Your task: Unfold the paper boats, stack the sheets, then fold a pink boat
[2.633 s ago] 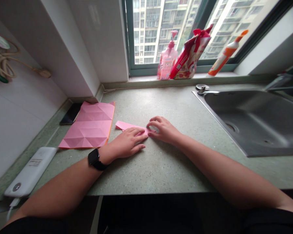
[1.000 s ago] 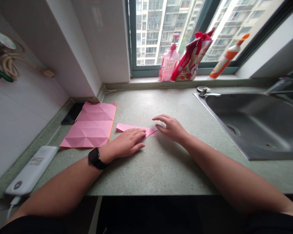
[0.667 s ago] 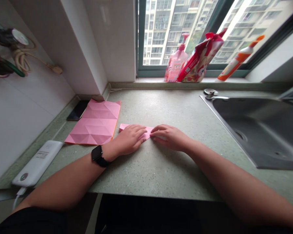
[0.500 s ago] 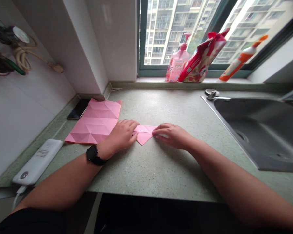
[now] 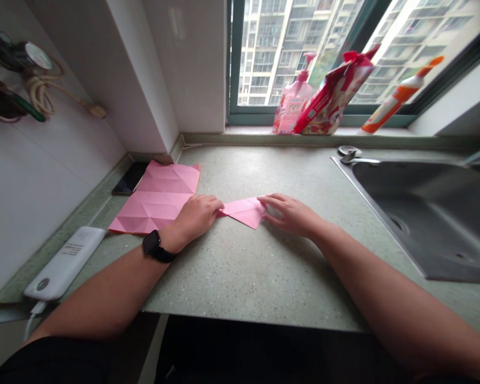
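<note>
Pinching the left tip of a thin, folded piece of pink paper [image 5: 244, 209], the left hand [image 5: 198, 213] looks closed, thumb and fingers tight together. At the other end, the right hand [image 5: 292, 214] is looser: its fingers touch the far right corner, and its thumb is just beside the right edge. I cannot tell if it squeezes the paper or only rests there. So the paper lies between the two hands, to the right of the left hand's pinch. Its long way runs side to side, from hand to hand, with the right end turned a bit away from the person. One pointy corner sticks out toward the person, nearer to the right hand. Below is the pale green, speckled counter [image 5: 240, 272]. Left of the paper, a big, creased pink sheet with an orange edge [image 5: 156, 189] has its near right corner hidden by the left hand. Beyond that is a flat, black, shiny slab [image 5: 127, 178]. Well off to the right is the grey metal sink [image 5: 436, 224].
</note>
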{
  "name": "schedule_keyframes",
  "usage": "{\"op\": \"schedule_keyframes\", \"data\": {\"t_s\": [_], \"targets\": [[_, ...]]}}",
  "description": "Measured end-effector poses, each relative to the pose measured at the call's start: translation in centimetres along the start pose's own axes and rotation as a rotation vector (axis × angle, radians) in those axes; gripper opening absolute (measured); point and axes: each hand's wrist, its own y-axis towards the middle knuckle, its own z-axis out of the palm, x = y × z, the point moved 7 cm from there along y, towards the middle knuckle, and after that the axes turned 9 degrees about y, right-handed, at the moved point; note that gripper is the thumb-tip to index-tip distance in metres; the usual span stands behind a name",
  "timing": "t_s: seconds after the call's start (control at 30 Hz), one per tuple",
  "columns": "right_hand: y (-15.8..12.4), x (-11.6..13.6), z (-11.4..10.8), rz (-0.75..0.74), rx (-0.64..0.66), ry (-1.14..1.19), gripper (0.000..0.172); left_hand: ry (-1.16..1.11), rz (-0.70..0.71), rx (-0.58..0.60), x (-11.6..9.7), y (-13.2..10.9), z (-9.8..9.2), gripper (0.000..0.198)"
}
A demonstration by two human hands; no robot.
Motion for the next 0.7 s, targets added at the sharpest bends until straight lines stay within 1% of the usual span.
{"op": "schedule_keyframes", "data": {"t_s": [0.07, 0.13, 0.2, 0.27, 0.37, 0.47, 0.57, 0.7], "targets": [[0.1, 0.6, -0.1, -0.018, -0.04, 0.01, 0.055, -0.012, -0.011, -0.003, 0.1, 0.0, -0.1, 0.021], [0.1, 1.6, -0.2, -0.058, -0.071, 0.02, 0.054, -0.025, -0.027, 0.001, 0.1, -0.1, -0.2, 0.02], [0.1, 3.2, -0.3, -0.138, -0.077, 0.04, 0.042, -0.047, -0.043, 0.007, 0.1, -0.1, -0.2, 0.019], [0.0, 4.8, -0.1, -0.22, -0.053, 0.059, 0.03, -0.076, -0.059, 0.006, 0.0, -0.1, -0.3, 0.018], [-0.2, 6.0, 0.7, -0.26, 0.034, 0.073, 0.022, -0.126, -0.088, -0.01, 0.0, -0.1, -0.3, 0.019], [-0.2, 5.7, 1.3, -0.226, 0.088, 0.059, 0.021, -0.195, -0.115, -0.017, -0.1, -0.1, -0.3, 0.023], [0.0, 4.7, 1.3, -0.169, 0.081, 0.033, 0.023, -0.313, -0.1, 0.018, -0.8, 0.0, 0.0, 0.024], [0.2, 4.2, 1.2, -0.155, 0.05, 0.039, 0.028, -0.445, -0.073, 0.06, -1.9, 0.0, 0.4, 0.027]]}}
